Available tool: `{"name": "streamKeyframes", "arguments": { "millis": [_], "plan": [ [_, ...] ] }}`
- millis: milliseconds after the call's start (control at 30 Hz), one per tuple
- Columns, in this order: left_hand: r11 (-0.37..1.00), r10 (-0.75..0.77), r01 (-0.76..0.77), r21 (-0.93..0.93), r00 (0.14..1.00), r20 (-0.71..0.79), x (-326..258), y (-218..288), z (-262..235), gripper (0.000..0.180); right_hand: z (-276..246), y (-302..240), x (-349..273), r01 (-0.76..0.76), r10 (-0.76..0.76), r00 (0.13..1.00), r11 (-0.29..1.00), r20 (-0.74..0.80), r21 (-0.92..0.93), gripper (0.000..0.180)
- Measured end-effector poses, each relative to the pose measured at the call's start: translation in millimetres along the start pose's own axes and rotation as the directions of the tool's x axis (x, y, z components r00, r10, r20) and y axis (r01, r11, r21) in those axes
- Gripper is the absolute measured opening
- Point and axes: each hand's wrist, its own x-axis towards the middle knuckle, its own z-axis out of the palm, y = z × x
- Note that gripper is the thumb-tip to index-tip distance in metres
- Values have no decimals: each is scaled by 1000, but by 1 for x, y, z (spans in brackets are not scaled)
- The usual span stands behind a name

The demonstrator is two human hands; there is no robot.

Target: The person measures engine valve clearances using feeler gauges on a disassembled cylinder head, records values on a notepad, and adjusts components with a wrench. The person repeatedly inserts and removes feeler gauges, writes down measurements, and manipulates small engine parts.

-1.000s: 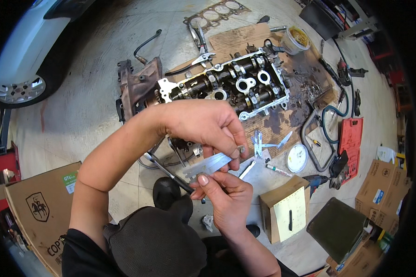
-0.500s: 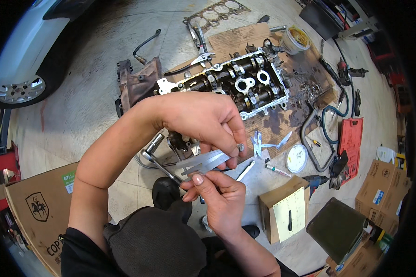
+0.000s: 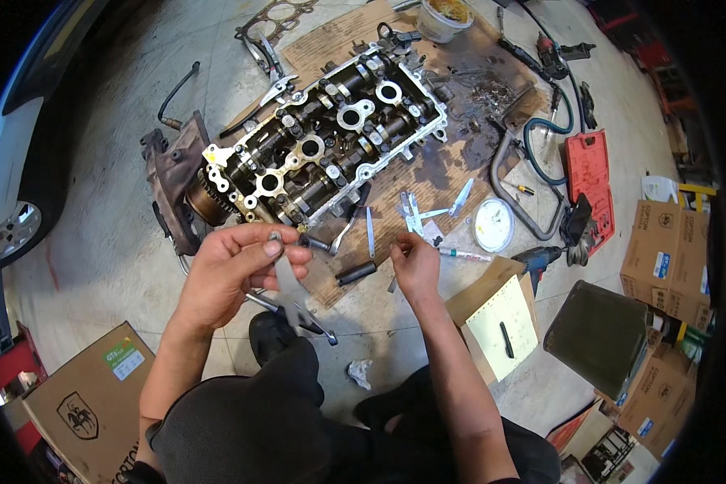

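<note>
My left hand [image 3: 238, 270] is closed on a feeler gauge set [image 3: 290, 288], pinching its pivot end between thumb and fingers. Thin metal blades hang down from it, partly fanned. My right hand [image 3: 415, 266] has its fingers curled together beside several loose feeler blades [image 3: 412, 213] on the cardboard. What its fingertips hold, if anything, is hidden. A single blade [image 3: 370, 232] lies left of that hand. Beyond both hands sits an engine cylinder head [image 3: 310, 149] with exposed camshafts. Between the hands lies a black socket [image 3: 356, 273].
A ratchet [image 3: 324, 332] lies below my left hand. Right of my right hand are a marker [image 3: 464, 254], a white lid [image 3: 493, 225] and a box with a yellow notepad [image 3: 500, 331]. Farther right are a bent pipe [image 3: 504, 181], a drill [image 3: 540, 258] and a red case [image 3: 589, 169].
My left hand has moved down and left from in front of the cylinder head, carrying the feeler gauge set. My right hand has let go of the blades and reached forward and right.
</note>
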Motion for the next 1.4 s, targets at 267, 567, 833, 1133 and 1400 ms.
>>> {"name": "streamKeyframes", "arguments": {
  "millis": [267,567,833,1133,1400],
  "plan": [
    [995,65,-66,-81,998,-7,14,-17,4,29,34,-30,5,66,-63,998,946,21,-317,22],
    [993,31,-25,-119,998,46,12,-32,13,27,35,-9,14,17,-18,1000,992,-6,-123,15],
    [984,-109,128,-122,983,147,11,-60,27,25,-15,28,38,77,-129,962,974,-241,-211,22],
    [983,-163,175,-54,971,176,11,-66,31,23,-13,30,57,18,-35,998,963,-60,-269,22],
    [979,-162,182,-88,966,200,13,-74,32,22,-24,56,64,-195,189,980,876,59,441,15]
  ]
}}
